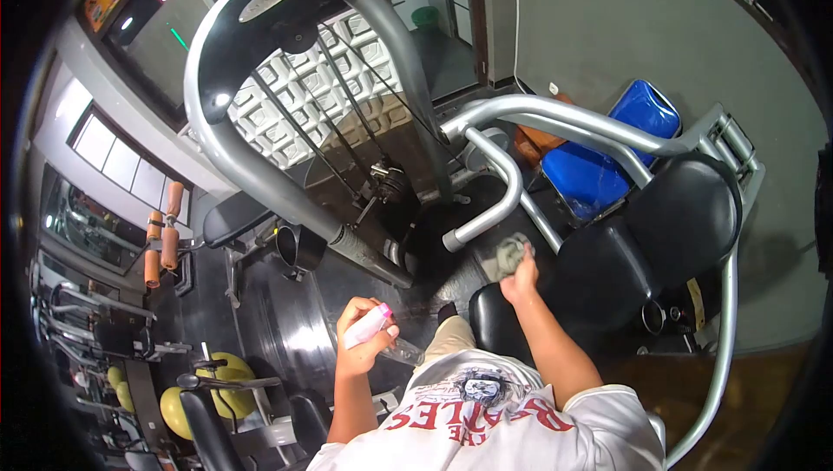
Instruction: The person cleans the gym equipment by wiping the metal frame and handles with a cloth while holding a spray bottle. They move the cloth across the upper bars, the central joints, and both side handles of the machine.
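Note:
My left hand (357, 351) is wrapped round a spray bottle with a pink top (368, 325), held in front of my body on the left. Its clear lower part shows beneath the hand, pointing toward my leg. A crumpled grey-green cloth (505, 256) is gripped in my right hand (521, 282), which hangs above the gym machine's black seat (496, 319). Just to the right of that hand lies the machine's black padded backrest (599, 271), with a rounded black pad (685, 209) beyond it.
A bent silver handle bar (512, 185) crosses ahead of my right hand. The machine's tall grey frame (260, 185) and weight stack (390, 185) stand in front. A blue chair (590, 172) is behind the bars by the wall. Yellow-green balls (230, 384) and other equipment fill the left.

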A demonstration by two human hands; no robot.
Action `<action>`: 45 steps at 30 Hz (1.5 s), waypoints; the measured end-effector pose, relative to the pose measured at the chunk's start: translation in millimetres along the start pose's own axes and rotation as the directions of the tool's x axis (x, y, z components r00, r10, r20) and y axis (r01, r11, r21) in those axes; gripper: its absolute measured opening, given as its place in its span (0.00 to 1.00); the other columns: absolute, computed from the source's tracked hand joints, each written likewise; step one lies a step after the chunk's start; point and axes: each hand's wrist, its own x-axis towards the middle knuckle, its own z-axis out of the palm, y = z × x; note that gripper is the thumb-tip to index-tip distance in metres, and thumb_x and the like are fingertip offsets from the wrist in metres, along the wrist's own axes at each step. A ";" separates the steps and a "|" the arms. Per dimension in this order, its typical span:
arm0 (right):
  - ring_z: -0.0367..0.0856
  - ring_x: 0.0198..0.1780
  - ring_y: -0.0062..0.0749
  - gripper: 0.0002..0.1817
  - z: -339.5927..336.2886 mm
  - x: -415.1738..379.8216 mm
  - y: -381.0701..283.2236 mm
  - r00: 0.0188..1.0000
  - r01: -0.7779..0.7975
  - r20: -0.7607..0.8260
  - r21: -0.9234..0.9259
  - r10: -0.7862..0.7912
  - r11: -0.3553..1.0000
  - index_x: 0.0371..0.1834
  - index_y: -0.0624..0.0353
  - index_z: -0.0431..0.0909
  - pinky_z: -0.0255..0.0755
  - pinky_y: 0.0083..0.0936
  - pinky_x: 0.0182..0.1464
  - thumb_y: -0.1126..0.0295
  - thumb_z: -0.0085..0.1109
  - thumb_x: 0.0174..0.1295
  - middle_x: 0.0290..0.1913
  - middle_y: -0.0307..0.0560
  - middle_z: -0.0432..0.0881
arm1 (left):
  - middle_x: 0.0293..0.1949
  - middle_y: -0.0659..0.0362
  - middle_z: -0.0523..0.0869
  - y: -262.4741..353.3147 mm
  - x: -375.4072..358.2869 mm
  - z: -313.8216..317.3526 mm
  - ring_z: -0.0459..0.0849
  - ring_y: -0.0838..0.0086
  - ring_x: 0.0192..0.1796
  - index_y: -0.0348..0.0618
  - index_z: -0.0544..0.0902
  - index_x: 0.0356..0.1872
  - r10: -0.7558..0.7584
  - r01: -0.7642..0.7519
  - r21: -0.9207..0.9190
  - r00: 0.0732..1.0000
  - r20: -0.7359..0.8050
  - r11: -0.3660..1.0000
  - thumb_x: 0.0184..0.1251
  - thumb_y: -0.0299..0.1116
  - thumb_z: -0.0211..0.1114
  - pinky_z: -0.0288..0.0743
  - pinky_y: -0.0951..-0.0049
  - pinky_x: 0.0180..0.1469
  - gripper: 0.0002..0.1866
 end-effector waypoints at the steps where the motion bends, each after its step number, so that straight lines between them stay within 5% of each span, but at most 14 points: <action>1: 0.85 0.52 0.37 0.19 14.5 -2.4 1.8 0.997 -0.054 0.065 0.071 0.049 0.996 0.55 0.50 0.80 0.80 0.40 0.58 0.52 0.40 0.83 0.48 0.41 0.86 | 0.36 0.56 0.83 -0.1 2.5 1.5 0.83 0.77 0.31 0.38 0.76 0.44 -0.008 0.008 0.006 1.000 0.010 1.000 0.57 0.12 0.70 0.81 0.78 0.30 0.17; 6: 0.86 0.46 0.36 0.19 70.0 -2.4 39.6 0.953 -0.209 0.261 0.198 0.154 0.958 0.55 0.51 0.82 0.81 0.41 0.48 0.55 0.42 0.80 0.47 0.42 0.87 | 0.36 0.55 0.83 6.0 19.8 12.9 0.83 0.76 0.31 0.38 0.75 0.43 0.019 -0.019 -0.004 0.999 0.044 1.000 0.56 0.12 0.69 0.81 0.78 0.31 0.17; 11: 0.88 0.48 0.49 0.21 108.1 16.7 12.8 0.996 -0.062 -0.057 0.158 0.072 0.986 0.48 0.63 0.83 0.85 0.48 0.53 0.64 0.39 0.73 0.44 0.56 0.87 | 0.37 0.55 0.83 9.2 21.4 4.4 0.83 0.75 0.32 0.39 0.74 0.42 0.019 -0.019 0.000 0.999 -0.032 1.000 0.55 0.11 0.69 0.81 0.77 0.31 0.18; 14: 0.88 0.42 0.52 0.21 120.3 38.2 -25.9 0.981 -0.168 0.123 0.136 0.152 0.976 0.48 0.64 0.82 0.84 0.58 0.46 0.59 0.42 0.73 0.41 0.58 0.87 | 0.37 0.55 0.83 0.4 22.2 -14.7 0.83 0.76 0.32 0.40 0.74 0.42 -0.016 0.018 0.023 0.994 -0.104 1.000 0.55 0.13 0.71 0.81 0.76 0.30 0.18; 15: 0.86 0.38 0.52 0.24 105.8 62.5 -41.6 0.729 -0.349 0.656 0.111 0.196 0.930 0.51 0.63 0.82 0.83 0.58 0.44 0.54 0.41 0.76 0.41 0.57 0.87 | 0.37 0.56 0.83 0.5 25.5 -17.7 0.83 0.76 0.32 0.40 0.74 0.42 -0.021 0.025 0.030 0.992 -0.122 0.999 0.55 0.13 0.71 0.81 0.77 0.30 0.18; 16: 0.85 0.36 0.52 0.27 144.9 39.7 -68.0 0.963 -0.207 0.212 0.179 0.168 0.962 0.55 0.61 0.80 0.82 0.57 0.44 0.49 0.39 0.78 0.42 0.56 0.86 | 0.37 0.56 0.83 0.8 27.5 -20.2 0.83 0.76 0.32 0.40 0.74 0.42 -0.030 0.035 0.036 0.990 -0.140 0.999 0.55 0.14 0.71 0.81 0.77 0.30 0.18; 20: 0.88 0.42 0.43 0.23 160.9 59.0 -102.2 0.980 0.176 0.128 -0.196 -0.153 0.965 0.60 0.59 0.77 0.86 0.50 0.45 0.52 0.43 0.82 0.50 0.51 0.86 | 0.36 0.56 0.83 6.7 44.9 -19.3 0.83 0.76 0.31 0.40 0.74 0.42 -0.075 0.079 0.033 0.992 -0.100 0.996 0.56 0.14 0.72 0.80 0.77 0.31 0.18; 24: 0.84 0.55 0.42 0.30 126.2 14.5 -62.6 0.878 0.454 0.132 -0.535 -0.460 0.713 0.70 0.66 0.70 0.75 0.33 0.59 0.49 0.46 0.82 0.56 0.55 0.84 | 0.35 0.57 0.83 0.2 79.8 -15.2 0.83 0.77 0.30 0.40 0.75 0.43 -0.092 0.092 0.014 0.996 -0.008 0.996 0.56 0.15 0.73 0.80 0.77 0.30 0.18; 28: 0.78 0.57 0.50 0.24 94.4 -22.8 23.6 0.545 0.645 0.263 -0.737 -0.796 0.199 0.67 0.69 0.62 0.68 0.41 0.64 0.59 0.46 0.82 0.57 0.61 0.75 | 0.35 0.57 0.84 -6.8 121.5 -12.1 0.83 0.78 0.31 0.40 0.75 0.42 -0.155 0.153 0.023 0.983 0.096 0.988 0.57 0.16 0.73 0.80 0.78 0.30 0.17; 31: 0.75 0.65 0.39 0.36 112.1 -16.0 22.5 0.574 0.693 0.148 -0.612 -0.805 0.382 0.78 0.78 0.50 0.67 0.32 0.68 0.60 0.51 0.81 0.66 0.62 0.74 | 0.37 0.57 0.84 -2.7 150.6 -7.1 0.84 0.78 0.33 0.40 0.76 0.42 -0.188 0.186 0.029 0.973 0.135 0.982 0.57 0.16 0.73 0.81 0.78 0.30 0.17; 34: 0.77 0.48 0.43 0.13 129.7 -2.9 -3.8 0.474 0.685 0.184 -0.692 -0.861 0.229 0.54 0.69 0.68 0.71 0.37 0.53 0.67 0.51 0.79 0.48 0.57 0.75 | 0.36 0.57 0.84 -3.9 177.3 -20.5 0.84 0.77 0.34 0.40 0.76 0.44 -0.175 0.175 0.013 0.972 0.158 0.984 0.56 0.16 0.73 0.82 0.77 0.31 0.17; 36: 0.75 0.43 0.54 0.10 155.6 -5.5 -42.6 0.395 0.673 0.415 -0.738 -0.819 -0.049 0.43 0.69 0.73 0.70 0.44 0.48 0.70 0.54 0.75 0.41 0.57 0.71 | 0.36 0.56 0.85 -6.9 192.3 -36.4 0.85 0.77 0.34 0.40 0.76 0.44 -0.198 0.200 0.006 0.967 0.162 0.980 0.56 0.16 0.72 0.82 0.77 0.32 0.17; 40: 0.77 0.51 0.65 0.14 231.2 53.6 -105.3 0.670 0.567 0.703 -0.691 -0.237 -0.448 0.53 0.67 0.74 0.71 0.50 0.57 0.68 0.57 0.72 0.47 0.66 0.76 | 0.36 0.56 0.85 -23.7 223.2 -75.0 0.86 0.77 0.35 0.40 0.76 0.43 -0.228 0.232 -0.009 0.964 0.139 0.973 0.56 0.17 0.74 0.83 0.76 0.32 0.17; 45: 0.82 0.53 0.60 0.19 276.2 139.7 -98.9 0.853 0.488 0.521 -0.785 0.018 -0.382 0.59 0.67 0.70 0.74 0.48 0.59 0.60 0.51 0.77 0.49 0.65 0.81 | 0.35 0.57 0.85 -16.2 238.6 -87.4 0.86 0.77 0.35 0.40 0.76 0.44 -0.178 0.183 -0.014 0.970 0.164 0.983 0.57 0.18 0.75 0.84 0.77 0.32 0.18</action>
